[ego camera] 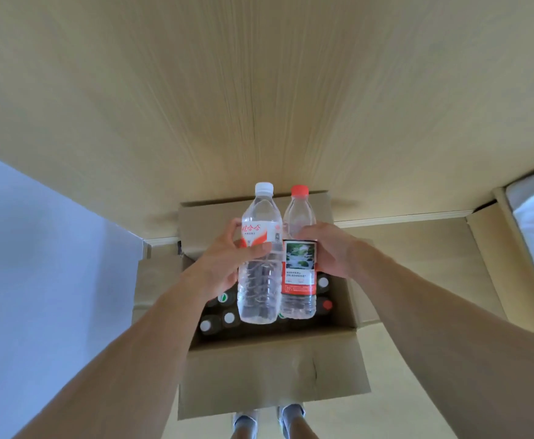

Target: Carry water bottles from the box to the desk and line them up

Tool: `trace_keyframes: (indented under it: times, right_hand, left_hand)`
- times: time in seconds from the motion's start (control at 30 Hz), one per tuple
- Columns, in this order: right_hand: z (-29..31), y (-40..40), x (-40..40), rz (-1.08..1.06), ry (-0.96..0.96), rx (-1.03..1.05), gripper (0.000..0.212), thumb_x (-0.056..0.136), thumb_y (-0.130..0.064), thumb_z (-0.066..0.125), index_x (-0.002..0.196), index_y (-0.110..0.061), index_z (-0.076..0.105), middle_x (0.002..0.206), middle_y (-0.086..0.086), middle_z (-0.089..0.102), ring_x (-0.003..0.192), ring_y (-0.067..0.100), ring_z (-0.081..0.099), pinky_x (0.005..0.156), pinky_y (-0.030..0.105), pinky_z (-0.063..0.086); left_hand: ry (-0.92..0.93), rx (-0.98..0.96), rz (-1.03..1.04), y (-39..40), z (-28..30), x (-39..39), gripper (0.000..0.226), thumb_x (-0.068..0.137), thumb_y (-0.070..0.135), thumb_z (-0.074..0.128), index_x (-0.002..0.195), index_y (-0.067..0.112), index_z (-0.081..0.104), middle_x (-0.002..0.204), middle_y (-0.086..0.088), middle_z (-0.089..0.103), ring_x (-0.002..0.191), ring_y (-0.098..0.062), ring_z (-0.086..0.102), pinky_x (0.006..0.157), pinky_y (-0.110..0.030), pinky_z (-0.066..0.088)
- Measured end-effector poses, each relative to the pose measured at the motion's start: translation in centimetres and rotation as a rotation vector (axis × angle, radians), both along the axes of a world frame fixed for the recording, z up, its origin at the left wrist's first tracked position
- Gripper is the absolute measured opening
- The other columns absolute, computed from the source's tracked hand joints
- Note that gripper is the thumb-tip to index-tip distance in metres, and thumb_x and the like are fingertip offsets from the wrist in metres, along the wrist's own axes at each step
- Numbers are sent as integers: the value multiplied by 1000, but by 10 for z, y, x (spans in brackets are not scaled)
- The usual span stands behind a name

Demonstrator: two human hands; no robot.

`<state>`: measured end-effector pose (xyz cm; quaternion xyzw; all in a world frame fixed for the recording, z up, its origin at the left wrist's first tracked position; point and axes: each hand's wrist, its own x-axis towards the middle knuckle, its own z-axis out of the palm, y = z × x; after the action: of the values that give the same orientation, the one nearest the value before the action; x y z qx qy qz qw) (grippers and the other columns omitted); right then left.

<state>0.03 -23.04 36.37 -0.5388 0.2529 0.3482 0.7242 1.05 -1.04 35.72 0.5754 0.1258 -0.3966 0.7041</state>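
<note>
My left hand [224,255] grips the white-capped bottle [261,258]; my right hand [332,248] grips the red-capped bottle [299,264], the 2 touching, above the open box [272,372] below both hands.

Two bottles [261,264] [299,264] side by side above open box [275,375], more bottles [227,318] standing inside, feet [269,419] just behind it.
</note>
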Motion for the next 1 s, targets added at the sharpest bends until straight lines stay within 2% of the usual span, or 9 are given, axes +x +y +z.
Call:
trace_keyframes:
  times: [0.07,0.2,0.3,0.37,0.43,0.53,0.7,0.87,1.0]
  right_hand:
    - [12,1,-2,-34,-8,-53,49,92,-12,67,136,-3,48,123,23,66,113,40,65,102,59,47]
    - [35,7,-6,-131,-41,-83,52,82,-23,79,123,-2,56,105,18,75,94,32,73,91,48,56]
    - [57,13,-7,-176,-74,-97,60,67,-35,85,114,-8,59,92,11,77,86,29,75,85,45,58]
    - [70,15,-9,-222,-90,-116,61,70,-35,86,118,-14,55,96,12,77,89,30,75,87,47,57]
    - [84,13,-14,-283,-106,-150,64,76,-31,84,127,-17,49,105,16,75,93,34,74,92,53,56]
    - [111,4,-26,-341,-73,-132,59,84,-22,75,132,-8,44,103,19,69,83,32,72,78,46,59]
    - [143,-23,-61,-473,-25,-21,37,90,-13,55,125,-4,46,102,17,63,91,32,65,88,45,55]
    - [164,-49,-111,-584,-118,-146,57,88,-11,70,137,-7,43,126,24,63,114,39,63,101,55,49]
    - [176,-69,-165,-717,-200,-191,57,82,-14,78,131,-15,48,109,14,67,99,31,68,86,48,56]
  left_hand:
    - [-77,10,-18,-9,16,-1,77,63,15,93,128,22,52,116,-11,72,101,-27,73,77,-40,59]
    - [-172,40,-104,-17,48,3,59,71,18,89,124,13,62,113,-11,74,103,-29,72,84,-41,60]
    - [-128,39,-101,-16,70,9,65,69,27,87,126,16,60,116,-9,74,105,-30,72,85,-45,60]
    - [-93,32,-90,-16,84,13,71,65,28,88,128,19,57,115,-9,74,104,-30,72,83,-51,60]
    - [-76,28,-99,-17,99,17,61,68,24,88,122,20,60,107,-9,75,97,-28,74,83,-54,59]
    - [-97,-9,-162,-22,122,21,36,81,3,78,109,18,60,90,-10,70,79,-23,71,79,-44,59]
    - [-86,-77,-332,-42,160,25,46,67,0,65,111,8,54,86,-13,63,69,-23,68,63,-35,59]
    - [-146,-62,-488,-82,179,12,45,75,-4,76,115,10,60,96,-12,73,82,-26,72,74,-40,59]
    - [-158,-43,-618,-122,188,-15,55,74,4,83,123,8,58,113,-19,73,101,-36,72,88,-47,59]
